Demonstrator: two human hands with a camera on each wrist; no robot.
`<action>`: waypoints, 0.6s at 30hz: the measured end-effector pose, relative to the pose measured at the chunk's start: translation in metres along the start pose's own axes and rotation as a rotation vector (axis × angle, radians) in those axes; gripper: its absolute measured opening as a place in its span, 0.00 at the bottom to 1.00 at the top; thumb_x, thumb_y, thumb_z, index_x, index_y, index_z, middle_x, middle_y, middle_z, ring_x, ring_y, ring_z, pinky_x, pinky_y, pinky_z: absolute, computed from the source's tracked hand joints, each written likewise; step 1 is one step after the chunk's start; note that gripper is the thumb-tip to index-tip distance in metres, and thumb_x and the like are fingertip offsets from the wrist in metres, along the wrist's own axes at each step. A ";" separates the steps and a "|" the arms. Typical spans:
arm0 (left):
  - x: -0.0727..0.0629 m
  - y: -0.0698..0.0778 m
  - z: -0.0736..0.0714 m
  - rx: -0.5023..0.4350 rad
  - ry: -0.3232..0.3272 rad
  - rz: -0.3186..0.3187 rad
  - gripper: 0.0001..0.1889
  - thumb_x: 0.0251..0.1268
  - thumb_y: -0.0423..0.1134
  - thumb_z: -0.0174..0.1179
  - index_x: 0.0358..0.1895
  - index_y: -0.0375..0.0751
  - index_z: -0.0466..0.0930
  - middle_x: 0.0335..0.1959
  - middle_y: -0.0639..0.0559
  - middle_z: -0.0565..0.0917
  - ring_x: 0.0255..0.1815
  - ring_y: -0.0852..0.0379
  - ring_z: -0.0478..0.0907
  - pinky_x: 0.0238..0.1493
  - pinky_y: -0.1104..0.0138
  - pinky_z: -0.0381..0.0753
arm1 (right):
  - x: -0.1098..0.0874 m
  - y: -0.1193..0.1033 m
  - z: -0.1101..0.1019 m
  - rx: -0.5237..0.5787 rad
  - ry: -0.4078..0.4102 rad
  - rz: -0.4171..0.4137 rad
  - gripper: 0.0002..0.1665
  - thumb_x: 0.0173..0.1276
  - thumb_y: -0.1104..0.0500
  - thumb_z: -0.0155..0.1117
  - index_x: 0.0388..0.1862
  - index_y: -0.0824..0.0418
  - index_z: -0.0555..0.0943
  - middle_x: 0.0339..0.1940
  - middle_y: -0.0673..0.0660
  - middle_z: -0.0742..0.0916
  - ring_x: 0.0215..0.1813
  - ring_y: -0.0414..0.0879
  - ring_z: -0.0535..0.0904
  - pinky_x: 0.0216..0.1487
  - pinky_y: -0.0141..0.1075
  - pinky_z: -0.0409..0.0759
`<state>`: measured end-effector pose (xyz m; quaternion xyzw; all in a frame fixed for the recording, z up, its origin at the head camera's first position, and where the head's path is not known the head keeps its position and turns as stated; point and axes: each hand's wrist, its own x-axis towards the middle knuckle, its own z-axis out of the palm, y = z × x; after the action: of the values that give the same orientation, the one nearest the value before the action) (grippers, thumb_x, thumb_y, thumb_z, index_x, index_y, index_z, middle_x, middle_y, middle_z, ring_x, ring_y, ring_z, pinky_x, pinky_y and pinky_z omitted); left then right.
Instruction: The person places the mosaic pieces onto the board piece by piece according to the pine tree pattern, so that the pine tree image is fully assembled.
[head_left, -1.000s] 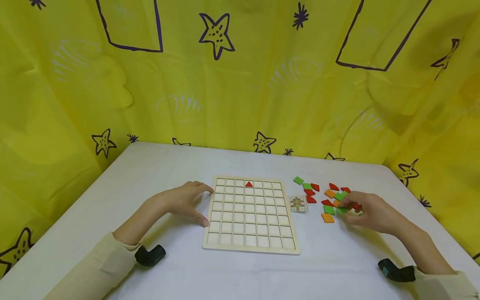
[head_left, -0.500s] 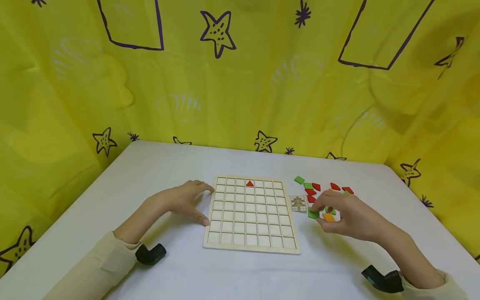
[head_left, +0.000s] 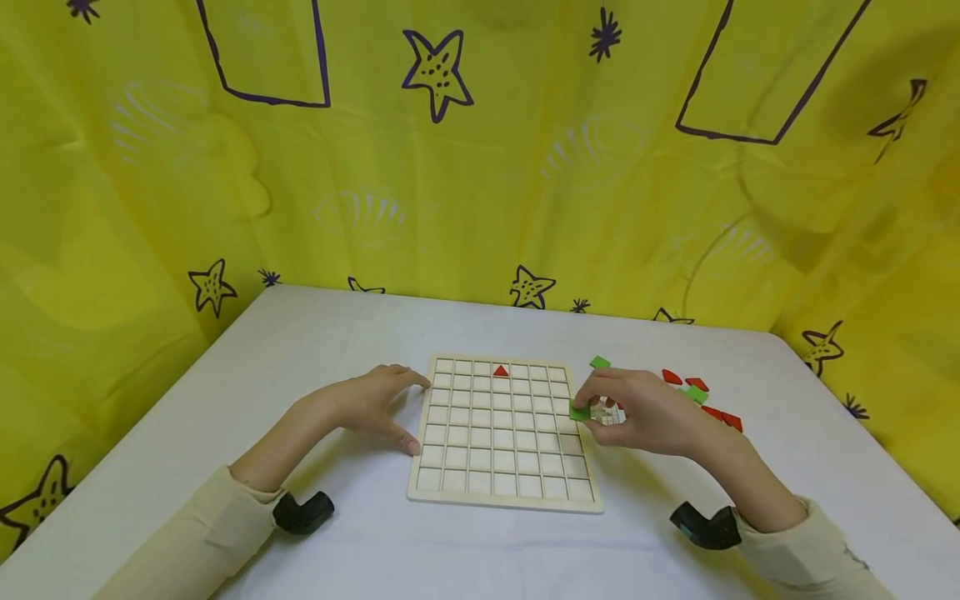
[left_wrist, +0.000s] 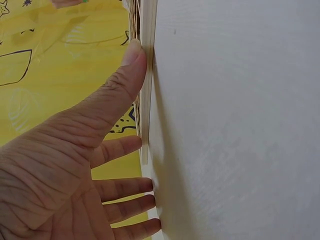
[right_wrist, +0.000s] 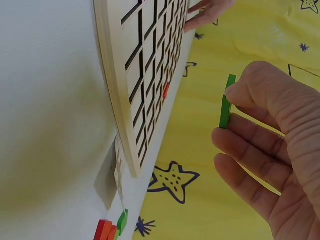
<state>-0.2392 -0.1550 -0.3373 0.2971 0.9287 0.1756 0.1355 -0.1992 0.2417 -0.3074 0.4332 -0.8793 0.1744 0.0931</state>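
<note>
Where the head view is nearest, two cream sleeves (head_left: 191,537) come over a white table (head_left: 360,554), and at each cuff sits a black wrist device (head_left: 303,512). The left hand (head_left: 371,407) lies at the left side of the wooden board (head_left: 505,503); its fingers are spread, and thumb and forefinger – well separated – both touch the edge, as the left wrist view also shows. The right hand (head_left: 648,412) is pinching a green tile (head_left: 580,412) between the thumb and the fingers. In the head view this tile appears over the right rim of the board, while the right wrist view shows its narrow side, apart from the board. Just beside the board on the right is a small card (head_left: 607,414), partly hidden by the right hand. More to the right lie loose red pieces (head_left: 727,417) and, among them, some green pieces (head_left: 696,393); how many are behind the hand, one cannot tell. The board is divided into square cells, and in its far row, at the middle column, lies a red triangle (head_left: 501,372). A lone green piece (head_left: 600,362) rests beyond the right hand. Farthest of all hangs a yellow cloth (head_left: 487,192) – with dark stars and pale fish drawn on it.
</note>
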 end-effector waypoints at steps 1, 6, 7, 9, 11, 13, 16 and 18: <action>0.000 0.000 0.000 0.000 0.001 0.003 0.47 0.50 0.59 0.78 0.71 0.42 0.70 0.73 0.34 0.68 0.74 0.35 0.63 0.71 0.40 0.65 | 0.003 0.001 0.001 0.002 -0.009 0.009 0.15 0.58 0.67 0.72 0.41 0.50 0.85 0.39 0.39 0.85 0.38 0.40 0.83 0.38 0.36 0.83; -0.001 0.001 0.000 0.000 0.002 0.005 0.47 0.50 0.58 0.78 0.71 0.41 0.70 0.73 0.34 0.68 0.75 0.34 0.63 0.71 0.40 0.65 | 0.018 0.005 0.007 0.007 -0.053 0.065 0.12 0.60 0.65 0.73 0.42 0.53 0.86 0.40 0.42 0.86 0.41 0.44 0.84 0.41 0.40 0.85; -0.001 0.001 0.000 0.000 0.003 0.002 0.47 0.50 0.58 0.78 0.71 0.41 0.70 0.73 0.34 0.68 0.75 0.34 0.62 0.71 0.40 0.65 | 0.021 0.006 0.008 0.007 -0.057 0.068 0.12 0.60 0.65 0.73 0.42 0.54 0.86 0.40 0.42 0.86 0.41 0.45 0.84 0.41 0.41 0.85; -0.001 0.001 0.000 0.004 0.005 0.001 0.47 0.50 0.59 0.78 0.71 0.42 0.69 0.73 0.34 0.68 0.75 0.34 0.63 0.71 0.40 0.65 | 0.027 0.009 0.010 0.008 -0.072 0.077 0.11 0.61 0.65 0.73 0.42 0.54 0.87 0.40 0.43 0.86 0.41 0.45 0.84 0.42 0.41 0.85; -0.001 0.001 0.000 0.005 0.006 0.000 0.47 0.50 0.59 0.78 0.71 0.42 0.70 0.73 0.35 0.68 0.75 0.35 0.63 0.71 0.40 0.65 | 0.033 0.012 0.013 0.019 -0.083 0.080 0.11 0.61 0.66 0.72 0.42 0.54 0.87 0.40 0.44 0.86 0.42 0.45 0.84 0.42 0.41 0.85; -0.001 0.001 -0.001 0.007 0.007 0.001 0.47 0.50 0.59 0.78 0.71 0.42 0.70 0.73 0.34 0.68 0.74 0.35 0.63 0.71 0.40 0.65 | 0.038 0.014 0.015 0.027 -0.091 0.079 0.11 0.62 0.66 0.72 0.42 0.54 0.87 0.40 0.44 0.86 0.42 0.45 0.84 0.42 0.41 0.85; -0.001 0.002 0.000 0.003 0.007 0.002 0.47 0.50 0.59 0.78 0.71 0.42 0.70 0.73 0.35 0.68 0.74 0.35 0.63 0.71 0.40 0.65 | 0.045 0.014 0.019 0.043 -0.102 0.074 0.11 0.62 0.65 0.72 0.42 0.54 0.86 0.41 0.44 0.86 0.42 0.45 0.84 0.43 0.40 0.85; -0.001 0.002 0.000 0.001 0.006 0.002 0.47 0.50 0.59 0.79 0.71 0.42 0.70 0.73 0.35 0.68 0.74 0.35 0.63 0.72 0.40 0.65 | 0.050 0.013 0.022 0.046 -0.108 0.067 0.10 0.63 0.64 0.73 0.42 0.54 0.86 0.41 0.45 0.86 0.42 0.46 0.84 0.43 0.40 0.85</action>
<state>-0.2373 -0.1546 -0.3364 0.2974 0.9289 0.1765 0.1323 -0.2406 0.2040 -0.3148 0.4144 -0.8929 0.1739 0.0294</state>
